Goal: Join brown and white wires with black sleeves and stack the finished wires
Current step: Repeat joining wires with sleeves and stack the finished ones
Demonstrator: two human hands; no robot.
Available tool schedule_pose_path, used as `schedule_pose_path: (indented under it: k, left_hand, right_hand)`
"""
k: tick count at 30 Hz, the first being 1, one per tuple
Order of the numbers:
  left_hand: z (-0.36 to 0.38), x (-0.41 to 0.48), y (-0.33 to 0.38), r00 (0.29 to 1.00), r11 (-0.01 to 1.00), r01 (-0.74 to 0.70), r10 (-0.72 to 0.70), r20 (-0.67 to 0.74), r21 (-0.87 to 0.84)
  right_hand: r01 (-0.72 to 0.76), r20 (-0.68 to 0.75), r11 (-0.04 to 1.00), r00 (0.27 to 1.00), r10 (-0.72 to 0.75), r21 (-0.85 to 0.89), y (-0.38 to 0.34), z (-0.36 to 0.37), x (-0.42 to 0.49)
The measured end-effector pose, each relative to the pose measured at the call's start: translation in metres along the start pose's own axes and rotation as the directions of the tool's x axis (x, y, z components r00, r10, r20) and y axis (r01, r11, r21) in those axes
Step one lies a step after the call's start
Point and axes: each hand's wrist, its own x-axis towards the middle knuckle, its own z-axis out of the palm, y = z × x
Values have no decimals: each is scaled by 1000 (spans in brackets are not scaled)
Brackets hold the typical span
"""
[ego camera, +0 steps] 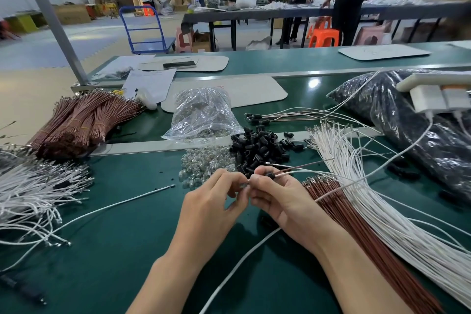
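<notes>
The one camera sits on my head and looks forward and down across the green tabletop (127, 250). It hangs close over my work: my left hand (211, 201) and right hand (277, 201) meet on a black sleeve (269, 174) just below mid-frame, my forearms running in from the bottom edge. The tabletop's near edge falls outside the frame. Its far edge and the hall beyond fill the top third.
</notes>
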Motion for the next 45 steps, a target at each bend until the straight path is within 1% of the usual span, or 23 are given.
schedule_pose_path:
  k: [5,12,15,18,21,25,27,31,35,45]
  left_hand:
    - [0,-1,0,999,999,25,-25,22,-20]
    - [0,-1,-4,1000,1000,-12,11,15,29]
    - [2,-1,-3,1000,999,1,-2,18,39]
    - [4,-1,-3,1000,999,15,-15,15,48]
    - [3,-1,-3,1000,999,26,-26,6,28]
    - [2,-1,-5,994,995,100,-101,-48,-20]
    - [1,0,-5,991,993,116,-118,-59,-39]
    - [2,0,-5,991,990,124,-128,-49,-65]
    - [5,-2,-5,992,990,120,-121,-17,-73]
    - [8,-2,-8,970,931,240,-240,33,-275]
  right_hand:
    - [24,-40,1000,999,-25,-18,1,0,1]
    - [40,-55,998,998,-43,-57,2,-1,0]
    - [29,-92,995,995,-38,-99,3,0,1]
    - [35,-80,993,996,-44,-114,2,0,1]
    - [30,-73,998,997,-34,-60,1,3,2]
    - [14,-172,998,985,-4,61,-2,4,5]
    - [5,-191,997,982,8,71,-3,3,5]
    - [-16,-167,1000,986,20,22,0,3,4]
    - [-9,-99,998,995,4,-56,4,3,5]
    - [-13,-70,997,998,7,-75,6,0,5]
